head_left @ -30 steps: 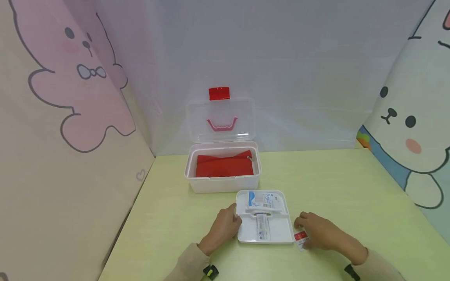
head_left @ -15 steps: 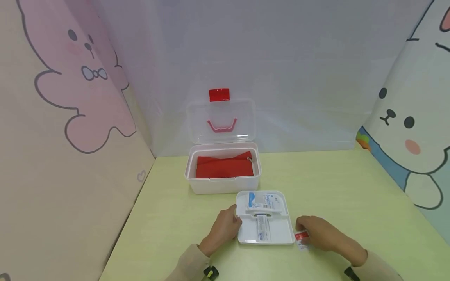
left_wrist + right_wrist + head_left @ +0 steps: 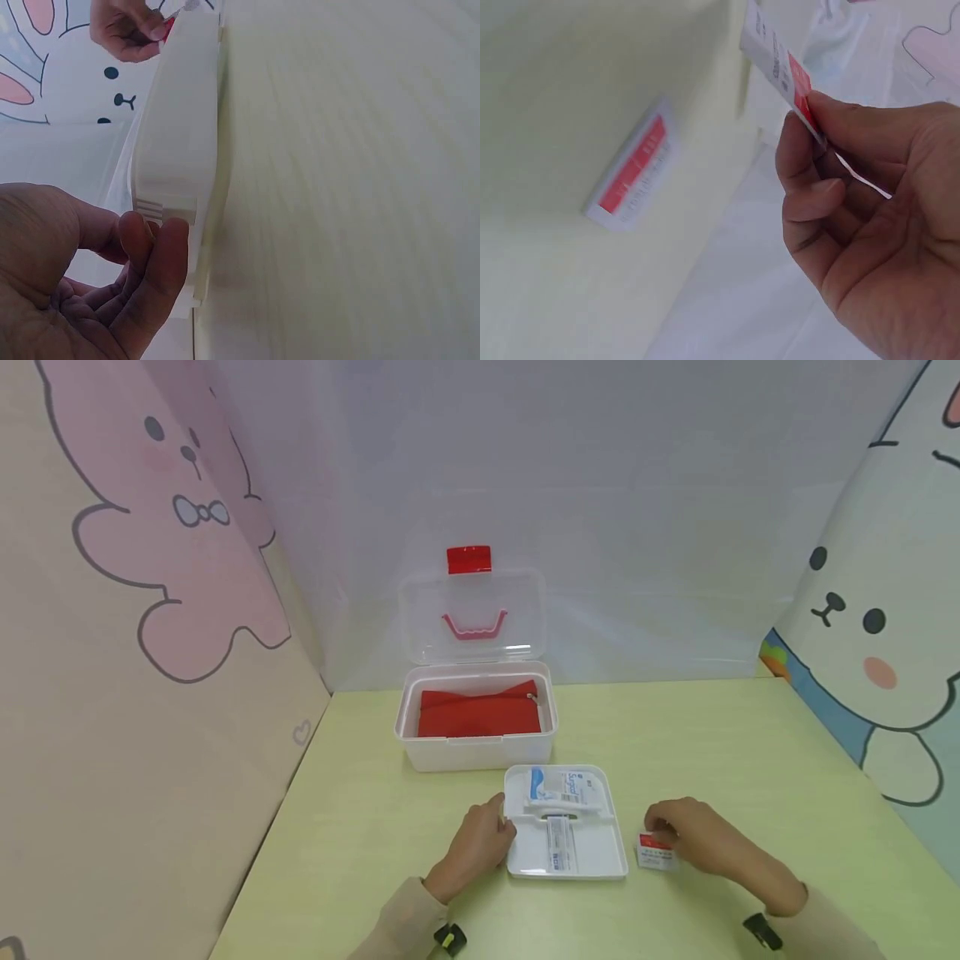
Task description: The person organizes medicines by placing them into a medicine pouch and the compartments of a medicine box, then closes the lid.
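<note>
My left hand (image 3: 477, 837) grips the left edge of a shallow white divided tray (image 3: 600, 857), its fingertips at a ribbed tab in the left wrist view. In the tray's far compartment lies a blue-and-white packet (image 3: 567, 787) marked "Surgical". A narrow clear-wrapped strip packet (image 3: 560, 845) lies in the near one. Right of the tray, my right hand (image 3: 697, 837) pinches a small white-and-red sachet (image 3: 776, 56) between thumb and fingers, tilted above the table. A second white-and-red sachet (image 3: 634, 169) lies on the tabletop below it in the right wrist view.
Behind the tray stands a white box (image 3: 480, 754) with its clear lid (image 3: 517, 602) raised. A red zip pouch (image 3: 480, 717) lies inside. The pale yellow table (image 3: 712, 735) meets a sheet-covered wall at the back, with cartoon-printed walls at both sides.
My right hand has moved slightly right and away from me with the red-and-white sachet, off the tray's near right corner. My left hand and the tray have stayed put.
</note>
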`<control>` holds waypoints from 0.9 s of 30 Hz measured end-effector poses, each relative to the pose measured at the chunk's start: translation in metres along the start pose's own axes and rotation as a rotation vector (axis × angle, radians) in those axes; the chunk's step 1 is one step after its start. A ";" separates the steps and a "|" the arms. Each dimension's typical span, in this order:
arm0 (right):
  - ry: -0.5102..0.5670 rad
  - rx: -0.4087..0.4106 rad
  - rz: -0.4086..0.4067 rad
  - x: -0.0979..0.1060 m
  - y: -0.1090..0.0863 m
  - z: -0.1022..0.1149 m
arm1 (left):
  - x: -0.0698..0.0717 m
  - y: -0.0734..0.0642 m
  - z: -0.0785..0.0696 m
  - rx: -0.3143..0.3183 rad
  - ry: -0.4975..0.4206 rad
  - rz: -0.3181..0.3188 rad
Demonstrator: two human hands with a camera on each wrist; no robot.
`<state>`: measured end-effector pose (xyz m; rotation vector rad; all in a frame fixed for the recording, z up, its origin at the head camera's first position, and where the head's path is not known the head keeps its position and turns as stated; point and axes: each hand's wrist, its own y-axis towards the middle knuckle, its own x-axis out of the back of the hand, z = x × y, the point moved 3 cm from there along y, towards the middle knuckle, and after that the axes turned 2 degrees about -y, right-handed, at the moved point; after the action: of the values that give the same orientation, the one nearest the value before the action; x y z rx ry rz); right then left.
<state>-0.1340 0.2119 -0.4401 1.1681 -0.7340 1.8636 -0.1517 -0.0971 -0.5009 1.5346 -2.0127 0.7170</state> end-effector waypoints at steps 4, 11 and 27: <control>-0.014 -0.014 -0.082 0.017 0.005 0.007 | 0.000 0.001 0.001 -0.002 0.001 0.001; -0.027 0.053 -0.220 0.034 0.017 0.029 | 0.002 0.001 0.001 -0.013 0.008 -0.004; 0.067 0.136 -0.136 0.013 0.057 0.077 | -0.001 0.003 0.004 -0.019 -0.004 0.000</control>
<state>-0.1514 0.1252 -0.4005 1.2038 -0.4852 1.8510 -0.1547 -0.0984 -0.5043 1.5257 -2.0171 0.6933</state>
